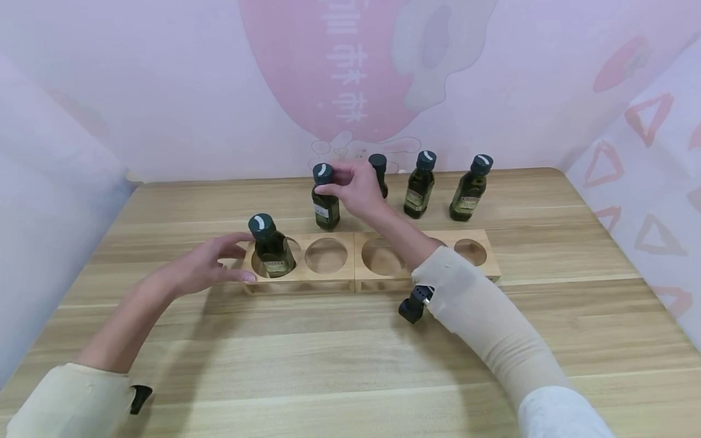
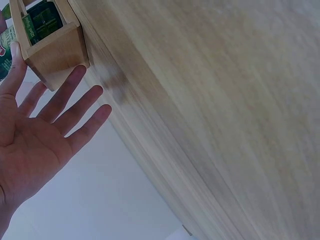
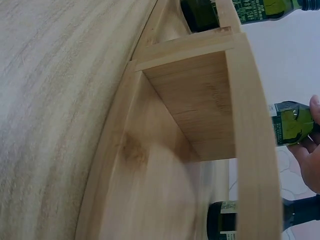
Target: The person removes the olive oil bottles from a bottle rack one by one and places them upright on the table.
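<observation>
A wooden rack (image 1: 353, 271) with a row of round holes lies across the table. One dark green bottle (image 1: 276, 255) with a black cap stands tilted in its leftmost hole. My left hand (image 1: 205, 266) is at the rack's left end, thumb at the front corner; in the left wrist view its fingers (image 2: 80, 107) are spread and fairly straight by the end panel (image 2: 62, 60). Behind the rack, my right hand (image 1: 358, 190) pinches another green bottle (image 1: 327, 210) near its cap. The right wrist view shows that bottle (image 3: 292, 122) beyond the rack's top bar.
Three more green bottles stand behind the rack: one (image 1: 379, 173) partly hidden by my right hand, one (image 1: 418, 188) further right, and one (image 1: 465, 193) at the far right. A patterned pink-white covering (image 1: 191, 91) rises behind the wooden table (image 1: 306, 377).
</observation>
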`<state>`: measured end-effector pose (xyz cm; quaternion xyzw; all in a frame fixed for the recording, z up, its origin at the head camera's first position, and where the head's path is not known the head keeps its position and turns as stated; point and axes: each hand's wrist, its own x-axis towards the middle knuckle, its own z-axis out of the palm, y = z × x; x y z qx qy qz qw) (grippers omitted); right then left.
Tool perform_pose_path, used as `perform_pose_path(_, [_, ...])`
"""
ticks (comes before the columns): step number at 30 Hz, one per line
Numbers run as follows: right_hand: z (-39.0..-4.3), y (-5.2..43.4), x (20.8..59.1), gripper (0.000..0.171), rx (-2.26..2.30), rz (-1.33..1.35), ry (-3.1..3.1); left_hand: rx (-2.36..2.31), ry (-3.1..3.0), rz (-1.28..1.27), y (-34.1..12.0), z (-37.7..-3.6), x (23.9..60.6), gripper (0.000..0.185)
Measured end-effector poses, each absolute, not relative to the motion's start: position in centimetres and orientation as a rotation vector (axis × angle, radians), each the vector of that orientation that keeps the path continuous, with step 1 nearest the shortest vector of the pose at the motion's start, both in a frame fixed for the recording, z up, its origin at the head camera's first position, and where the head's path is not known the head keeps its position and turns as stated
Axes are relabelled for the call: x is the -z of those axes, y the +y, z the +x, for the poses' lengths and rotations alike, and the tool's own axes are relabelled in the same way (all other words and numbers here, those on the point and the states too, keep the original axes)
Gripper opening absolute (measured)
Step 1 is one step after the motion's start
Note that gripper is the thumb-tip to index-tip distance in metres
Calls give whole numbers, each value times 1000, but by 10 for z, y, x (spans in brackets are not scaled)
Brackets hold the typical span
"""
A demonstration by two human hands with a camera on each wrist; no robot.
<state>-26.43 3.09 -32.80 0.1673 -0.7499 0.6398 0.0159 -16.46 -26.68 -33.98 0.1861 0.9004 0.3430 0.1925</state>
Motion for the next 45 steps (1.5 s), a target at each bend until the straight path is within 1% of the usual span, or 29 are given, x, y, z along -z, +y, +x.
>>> perform_pose_path(20, [-274, 27, 335, 37, -1951, 509, -2327, -979, 2531, 547, -266, -165, 340, 73])
perform_pose_path(38, [-280, 23, 335, 41, -1968, 532, -2304, -972, 2534, 538, -266, -165, 339, 74])
perform_pose_path(45, [-280, 20, 336, 45, -1979, 510, -2317, -958, 2541, 543, -266, -165, 338, 74])
